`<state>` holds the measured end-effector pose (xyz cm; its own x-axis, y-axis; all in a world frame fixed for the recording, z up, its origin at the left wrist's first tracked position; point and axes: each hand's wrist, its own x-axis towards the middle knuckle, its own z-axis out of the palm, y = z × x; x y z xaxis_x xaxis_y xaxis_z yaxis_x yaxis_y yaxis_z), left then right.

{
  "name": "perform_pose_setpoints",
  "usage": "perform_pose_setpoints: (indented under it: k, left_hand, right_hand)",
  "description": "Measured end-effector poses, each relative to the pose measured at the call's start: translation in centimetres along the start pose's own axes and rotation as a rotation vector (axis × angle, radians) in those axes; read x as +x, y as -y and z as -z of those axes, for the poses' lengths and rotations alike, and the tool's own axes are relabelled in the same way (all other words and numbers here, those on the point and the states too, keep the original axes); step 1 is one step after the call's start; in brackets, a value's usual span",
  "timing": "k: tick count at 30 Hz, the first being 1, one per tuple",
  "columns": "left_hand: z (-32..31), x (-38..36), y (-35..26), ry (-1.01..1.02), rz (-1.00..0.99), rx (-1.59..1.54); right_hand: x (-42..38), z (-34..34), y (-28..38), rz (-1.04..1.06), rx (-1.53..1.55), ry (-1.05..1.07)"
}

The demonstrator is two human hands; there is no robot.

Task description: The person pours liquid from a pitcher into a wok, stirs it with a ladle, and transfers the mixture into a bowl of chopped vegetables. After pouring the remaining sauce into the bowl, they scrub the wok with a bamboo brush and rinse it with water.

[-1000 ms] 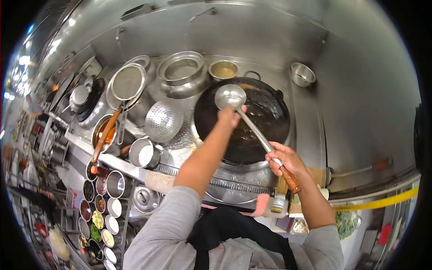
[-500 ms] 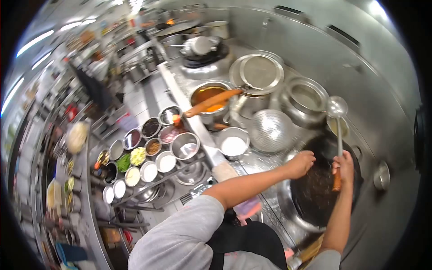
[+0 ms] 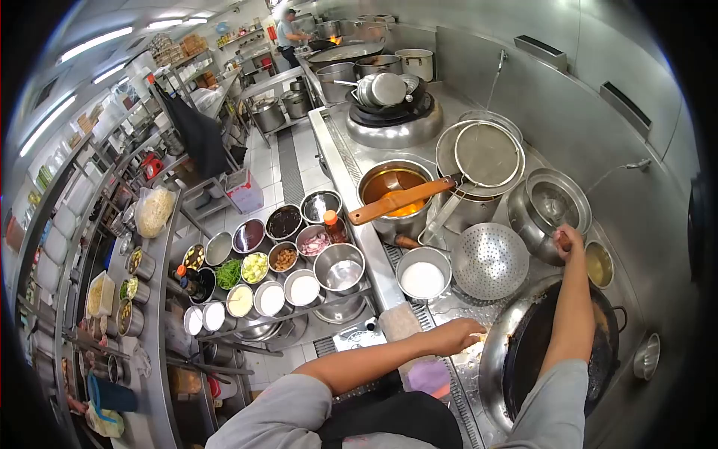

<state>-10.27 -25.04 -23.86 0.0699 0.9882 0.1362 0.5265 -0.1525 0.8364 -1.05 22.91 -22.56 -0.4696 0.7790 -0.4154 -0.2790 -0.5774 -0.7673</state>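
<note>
My right hand (image 3: 570, 239) is closed round the handle of the ladle, whose bowl is down in the steel pot of water (image 3: 532, 238) by the back wall. My forearm passes over the large dark wok (image 3: 527, 352), which sits on a round steel burner ring (image 3: 495, 359). The arm hides much of the wok's inside. My left hand (image 3: 454, 336) is closed just left of the ring, over the wet steel counter. Whatever its fingers hold, if anything, cannot be made out. A perforated strainer (image 3: 490, 260) lies between the two hands.
A pot of amber oil (image 3: 381, 183) has a wooden-handled tool across it. Nearby are a bowl of white powder (image 3: 423, 278) and a mesh sieve (image 3: 488, 154). Ingredient tins (image 3: 339, 268) fill the left rack. A person (image 3: 288, 37) stands far back near a flame.
My right hand has moved from above the wok to the water pot, lowering the ladle into it. My left hand has drawn back from over the wok to its left side. The view has shifted.
</note>
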Motion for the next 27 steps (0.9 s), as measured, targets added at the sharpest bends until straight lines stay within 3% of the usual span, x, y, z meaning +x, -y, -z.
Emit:
perform_pose_setpoints:
  k: [4, 8, 11, 14, 17, 20, 23, 25, 27]
  left_hand:
    - [1.0, -0.6, -0.3, -0.006, 0.042, -0.039]
    - [-0.4, 2.3, -1.0, -0.077, -0.043, -0.131]
    - [-1.6, 6.6, -3.3, -0.111, -0.150, -0.107]
    - [-4.3, 11.5, -5.0, -0.093, -0.085, -0.515]
    - [-7.4, 16.8, -5.6, -0.091, 0.275, -1.097]
    - [-11.9, 22.4, -4.2, -0.272, 0.532, -1.376]
    - [-17.9, 27.6, -1.6, -0.400, 0.530, -1.449]
    - [-16.1, 25.6, -9.5, -0.526, 0.576, -1.623]
    - [-18.5, 24.9, -11.7, -0.594, 0.547, -1.708]
  right_hand:
    - [-4.8, 1.5, 0.4, -0.045, 0.303, 0.266]
    - [-12.8, 4.0, 1.5, 0.100, 0.211, 0.270]
    - [-19.7, 6.9, 3.1, 0.003, 0.204, 0.199]
    - [-30.9, 7.0, 3.6, 0.064, 0.079, 0.257]
    - [-41.2, 6.8, 2.7, 0.180, -0.033, 0.185]
    - [-49.3, 7.3, 1.5, 0.160, -0.088, 0.084]
    - [-54.7, 8.5, -1.1, 0.177, -0.052, -0.021]
    - [-56.9, 9.7, -3.3, 0.180, -0.063, -0.056]
    - [-57.6, 10.4, -5.4, 0.162, -0.097, -0.095]
